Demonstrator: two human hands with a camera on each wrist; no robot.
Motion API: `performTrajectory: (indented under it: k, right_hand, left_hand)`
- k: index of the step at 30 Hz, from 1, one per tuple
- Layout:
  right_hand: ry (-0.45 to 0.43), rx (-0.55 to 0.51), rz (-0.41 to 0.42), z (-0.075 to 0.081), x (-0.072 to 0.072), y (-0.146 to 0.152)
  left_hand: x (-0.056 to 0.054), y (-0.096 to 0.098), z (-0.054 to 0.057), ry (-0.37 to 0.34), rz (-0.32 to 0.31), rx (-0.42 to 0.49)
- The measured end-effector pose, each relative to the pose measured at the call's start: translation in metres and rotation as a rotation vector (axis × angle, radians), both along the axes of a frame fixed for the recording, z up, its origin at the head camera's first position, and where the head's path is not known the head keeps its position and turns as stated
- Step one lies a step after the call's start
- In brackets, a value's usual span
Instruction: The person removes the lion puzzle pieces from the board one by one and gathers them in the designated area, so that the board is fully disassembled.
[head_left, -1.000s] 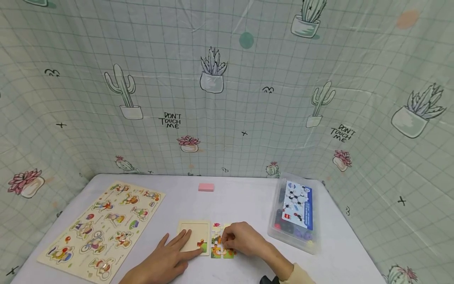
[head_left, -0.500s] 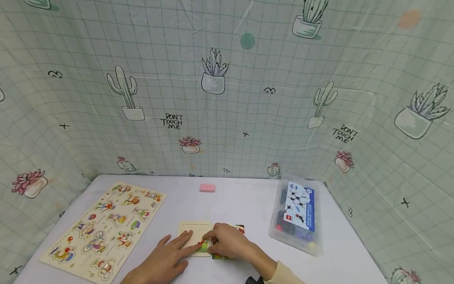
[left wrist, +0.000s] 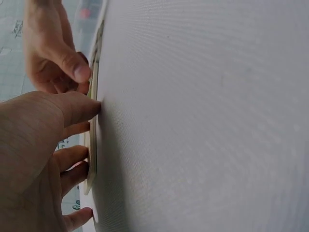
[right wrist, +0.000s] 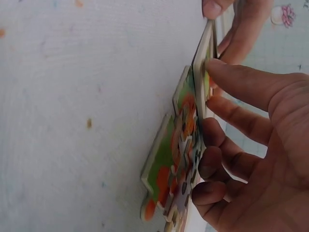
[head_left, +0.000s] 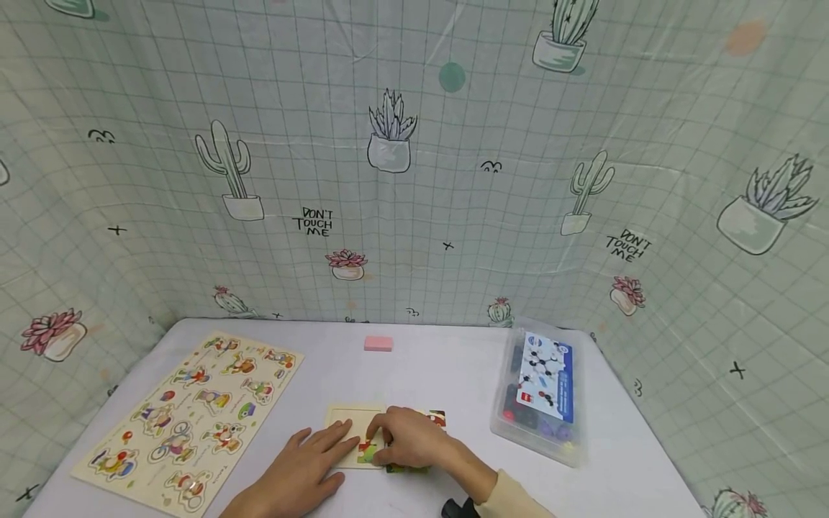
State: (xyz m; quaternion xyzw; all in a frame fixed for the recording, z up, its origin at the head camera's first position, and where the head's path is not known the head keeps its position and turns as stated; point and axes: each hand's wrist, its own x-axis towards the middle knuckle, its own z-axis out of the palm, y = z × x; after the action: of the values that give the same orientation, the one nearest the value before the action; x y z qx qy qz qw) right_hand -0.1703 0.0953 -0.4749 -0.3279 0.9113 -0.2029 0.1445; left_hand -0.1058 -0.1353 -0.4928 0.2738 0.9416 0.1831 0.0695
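A small cream wooden puzzle tray (head_left: 352, 410) lies near the front of the table. My left hand (head_left: 303, 466) rests on its left side with fingers straight and spread. At the tray's lower right, my right hand (head_left: 414, 440) pinches a colourful jigsaw piece (head_left: 365, 452) between thumb and index finger, down inside the frame. The right hand partly hides the piece. Its other fingers curl loosely over several joined jigsaw pieces (right wrist: 166, 159) lying just right of the tray, mostly covered in the head view. In the left wrist view the left thumb (left wrist: 82, 107) touches the tray's near edge.
A large picture board (head_left: 194, 417) lies at the left of the white table (head_left: 447, 367). A pink block (head_left: 378, 343) sits towards the back. At the right stands a clear plastic case (head_left: 540, 392) with a blue-and-white label. A patterned cloth hangs behind.
My right hand has moved left from the loose jigsaw pieces to the tray's lower right corner and brought its fingertips down there. My left hand has stayed on the tray, its index finger shifted slightly.
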Motion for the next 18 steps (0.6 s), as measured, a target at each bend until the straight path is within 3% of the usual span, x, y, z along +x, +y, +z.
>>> performTrajectory:
  k: [9, 18]
  right_hand:
    - [-0.126, -0.216, -0.095, -0.004, 0.001, -0.006]
    - [-0.238, -0.426, -0.11, -0.003, 0.003, 0.011]
  left_hand:
    - [-0.001, 0.003, 0.0, 0.046, 0.005, -0.035]
    - [-0.002, 0.004, 0.002, 0.035, 0.018, -0.039]
